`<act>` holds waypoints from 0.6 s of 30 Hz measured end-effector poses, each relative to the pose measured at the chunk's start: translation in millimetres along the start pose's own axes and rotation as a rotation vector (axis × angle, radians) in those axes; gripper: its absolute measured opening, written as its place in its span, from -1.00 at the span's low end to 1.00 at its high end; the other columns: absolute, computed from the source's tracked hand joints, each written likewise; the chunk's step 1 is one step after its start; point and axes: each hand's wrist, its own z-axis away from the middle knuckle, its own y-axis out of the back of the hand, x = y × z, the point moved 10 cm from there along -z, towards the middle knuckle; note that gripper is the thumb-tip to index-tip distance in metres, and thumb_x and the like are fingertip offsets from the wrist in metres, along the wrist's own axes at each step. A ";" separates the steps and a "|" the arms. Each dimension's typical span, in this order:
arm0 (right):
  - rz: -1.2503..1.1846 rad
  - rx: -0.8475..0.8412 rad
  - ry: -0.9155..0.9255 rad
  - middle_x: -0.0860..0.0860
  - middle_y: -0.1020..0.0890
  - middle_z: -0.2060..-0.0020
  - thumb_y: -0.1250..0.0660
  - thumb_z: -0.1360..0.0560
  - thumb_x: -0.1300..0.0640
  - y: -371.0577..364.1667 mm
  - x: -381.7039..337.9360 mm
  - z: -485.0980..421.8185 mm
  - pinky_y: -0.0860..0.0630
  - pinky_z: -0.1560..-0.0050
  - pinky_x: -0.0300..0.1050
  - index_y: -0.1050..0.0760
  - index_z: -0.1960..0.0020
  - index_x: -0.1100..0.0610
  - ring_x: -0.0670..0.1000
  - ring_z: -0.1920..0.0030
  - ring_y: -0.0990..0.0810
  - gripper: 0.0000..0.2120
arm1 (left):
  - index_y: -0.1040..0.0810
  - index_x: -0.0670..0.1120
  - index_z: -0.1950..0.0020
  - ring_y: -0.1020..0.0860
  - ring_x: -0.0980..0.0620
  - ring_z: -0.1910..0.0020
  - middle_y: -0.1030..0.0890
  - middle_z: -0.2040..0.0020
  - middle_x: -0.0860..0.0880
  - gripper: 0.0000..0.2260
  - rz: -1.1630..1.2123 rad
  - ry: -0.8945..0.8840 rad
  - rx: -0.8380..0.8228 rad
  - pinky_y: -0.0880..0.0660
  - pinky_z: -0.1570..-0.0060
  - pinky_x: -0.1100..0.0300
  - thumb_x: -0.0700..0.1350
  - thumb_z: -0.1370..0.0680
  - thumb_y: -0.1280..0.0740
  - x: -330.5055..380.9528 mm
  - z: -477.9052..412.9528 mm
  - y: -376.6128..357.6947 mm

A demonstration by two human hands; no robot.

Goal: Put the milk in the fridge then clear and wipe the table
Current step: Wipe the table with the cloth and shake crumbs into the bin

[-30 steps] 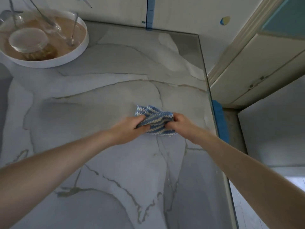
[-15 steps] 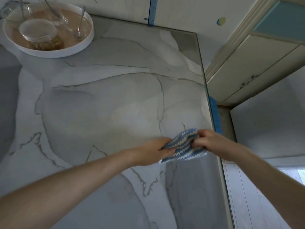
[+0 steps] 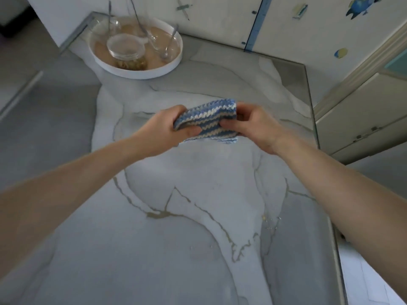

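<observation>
Now both the left hand [image 3: 164,126] and right hand [image 3: 253,126] pinch the cloth [image 3: 209,122] mid-frame; best fold it flat, then press it evenly across the table [image 3: 198,238].

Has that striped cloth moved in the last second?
Yes. The cloth has shifted away from the table's right edge, toward the white tray.

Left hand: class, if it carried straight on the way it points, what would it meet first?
The left hand grips the striped cloth; pushing on, it would probably meet the right hand, gripping the cloth's other end.
</observation>
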 end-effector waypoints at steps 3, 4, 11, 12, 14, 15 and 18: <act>0.106 -0.033 0.086 0.07 -0.56 0.11 -0.31 -0.42 0.44 -48.6 -1.8 -27.3 -0.46 0.10 -0.39 -0.48 -0.12 0.36 -0.32 0.31 -0.51 -0.73 | -0.40 -0.16 0.09 -0.43 -0.06 0.32 -0.44 0.30 -0.04 -0.72 -0.134 0.043 0.055 -0.32 0.27 0.13 0.05 -0.47 -0.32 -41.6 16.0 21.6; 0.138 -0.046 0.090 0.05 -0.55 0.14 -0.30 -0.41 0.46 -63.4 3.5 -34.4 -0.43 0.14 -0.44 -0.49 -0.11 0.36 -0.35 0.35 -0.49 -0.73 | -0.41 -0.17 0.05 -0.45 -0.10 0.25 -0.47 0.24 -0.08 -0.73 -0.161 0.081 0.048 -0.32 0.23 0.11 0.04 -0.48 -0.31 -59.2 22.8 20.2; 0.452 -0.199 0.018 0.10 -0.49 0.19 -0.29 -0.45 0.38 -116.5 73.3 -44.3 -0.33 0.20 -0.22 -0.52 0.01 0.37 -0.03 0.11 -0.39 -0.87 | -0.13 -0.13 -0.47 -0.38 -0.11 -0.34 -0.34 -0.41 -0.11 -0.54 -0.231 0.187 -0.228 -0.23 -0.20 0.25 -0.13 -0.59 -0.16 -111.3 65.8 -52.1; 0.465 -0.199 0.012 0.10 -0.48 0.20 -0.30 -0.45 0.37 -111.8 80.0 -40.4 -0.32 0.17 -0.18 -0.52 0.04 0.33 -0.03 0.12 -0.40 -0.89 | -0.10 -0.10 -0.49 -0.35 -0.09 -0.36 -0.31 -0.44 -0.09 -0.53 -0.226 0.184 -0.242 -0.21 -0.21 0.28 -0.12 -0.60 -0.15 -107.6 67.0 -62.1; 0.515 -0.206 -0.007 0.10 -0.47 0.22 -0.30 -0.45 0.34 -97.8 88.4 -30.3 -0.29 0.16 -0.17 -0.52 0.07 0.27 -0.02 0.13 -0.40 -0.93 | -0.10 -0.09 -0.49 -0.38 -0.08 -0.34 -0.34 -0.42 -0.09 -0.53 -0.233 0.190 -0.270 -0.24 -0.16 0.28 -0.10 -0.60 -0.14 -98.6 67.5 -78.1; 0.547 -0.222 -0.015 0.09 -0.47 0.21 -0.30 -0.45 0.33 -92.2 91.6 -24.0 -0.30 0.19 -0.17 -0.52 0.06 0.27 -0.03 0.13 -0.39 -0.92 | -0.12 -0.09 -0.48 -0.40 -0.08 -0.31 -0.37 -0.40 -0.09 -0.54 -0.221 0.187 -0.288 -0.26 -0.11 0.28 -0.11 -0.60 -0.14 -94.7 68.1 -85.2; 0.596 -0.286 -0.077 0.08 -0.46 0.22 -0.30 -0.46 0.34 -63.8 108.3 11.6 -0.27 0.29 -0.37 -0.51 0.04 0.29 -0.04 0.14 -0.38 -0.91 | -0.24 -0.13 -0.42 -0.47 -0.07 -0.20 -0.48 -0.28 -0.12 -0.60 -0.156 0.116 -0.358 -0.29 0.02 0.30 -0.15 -0.59 -0.17 -66.9 72.8 -123.5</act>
